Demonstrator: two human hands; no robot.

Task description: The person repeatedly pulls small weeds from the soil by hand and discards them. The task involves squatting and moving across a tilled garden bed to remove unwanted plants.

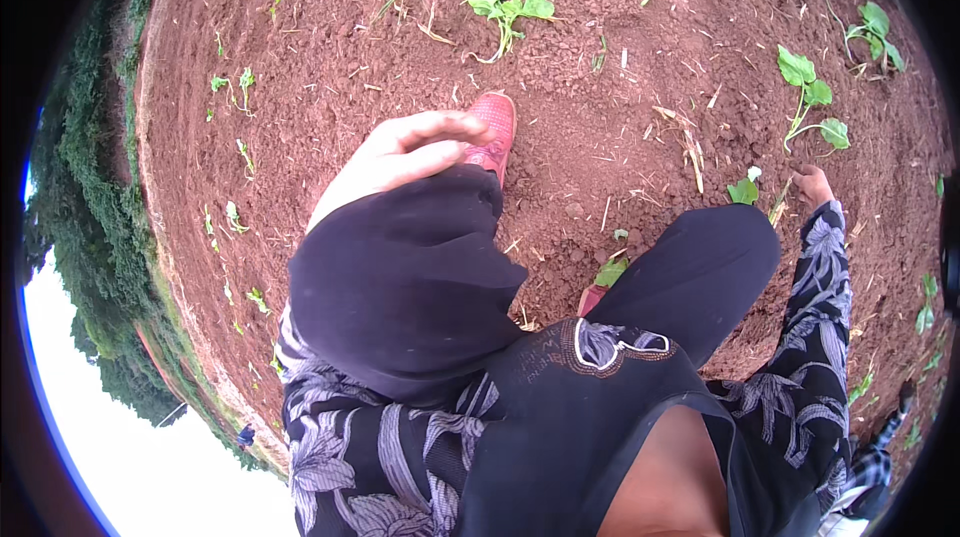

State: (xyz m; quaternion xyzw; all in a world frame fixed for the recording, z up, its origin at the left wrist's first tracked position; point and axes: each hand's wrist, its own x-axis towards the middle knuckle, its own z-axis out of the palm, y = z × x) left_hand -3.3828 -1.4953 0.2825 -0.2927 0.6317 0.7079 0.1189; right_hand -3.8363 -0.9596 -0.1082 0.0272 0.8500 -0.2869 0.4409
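My left hand (390,150) rests over my raised knee, its thumb and fingers apart with nothing between them. Beyond the fingertips shows a red shoe (493,124) on the soil. On the other side, my right hand (814,184) reaches down to the reddish-brown soil, its fingers bent at the ground. Whether those fingers grip anything is hidden. Right above this hand stands a leafy green seedling (806,98) with a pale bent stem. Close to its left are a dry stalk (780,205) and a small green leaf (743,192), partly behind my knee.
Another seedling (506,8) droops ahead of the red shoe; one more (874,30) grows at upper right. Dry straw (690,147) litters the soil. Small seedlings (246,86) run in rows at left, towards trees (97,162). Another person (874,462) is at lower right.
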